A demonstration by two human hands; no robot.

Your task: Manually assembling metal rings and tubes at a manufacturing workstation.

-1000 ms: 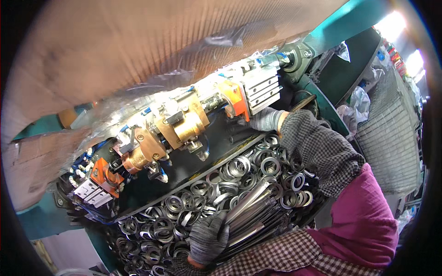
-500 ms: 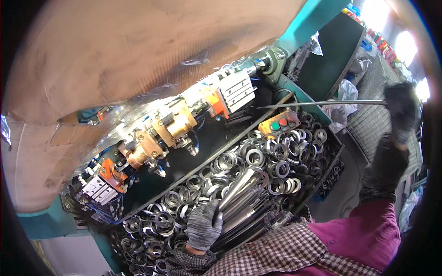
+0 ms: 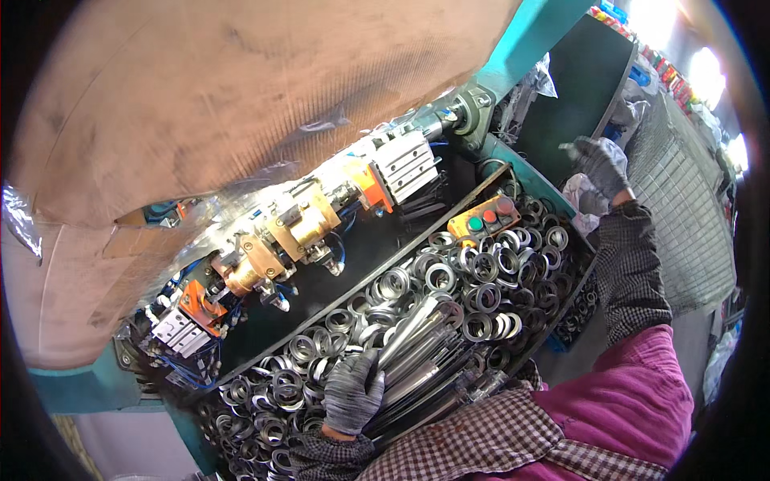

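Note:
My left hand [image 3: 353, 393], in a grey striped glove, rests beside the left ends of a bundle of shiny metal rods [image 3: 429, 353]. Its fingers lie stretched out on or against the rods, not wrapped round them. The bundle lies on a heap of metal rings [image 3: 393, 282], close to my checked apron. My right hand [image 3: 603, 167], in a dark glove, is raised at the far right, past the orange button box [image 3: 484, 218]. A small pale tip shows at its fingers. What it is, and whether the hand grips anything, I cannot make out.
Behind the rings' tray stands a machine with brass-coloured clamps [image 3: 305, 220], orange brackets [image 3: 369, 186] and hoses. A large brown cardboard sheet [image 3: 265, 88] hangs above it. A green frame beam [image 3: 529, 36], a dark panel [image 3: 573, 84] and a grey quilted cover [image 3: 682, 208] stand at right.
My right hand has moved left, and the long metal rod it held level no longer shows in it. My left hand stays by the rods.

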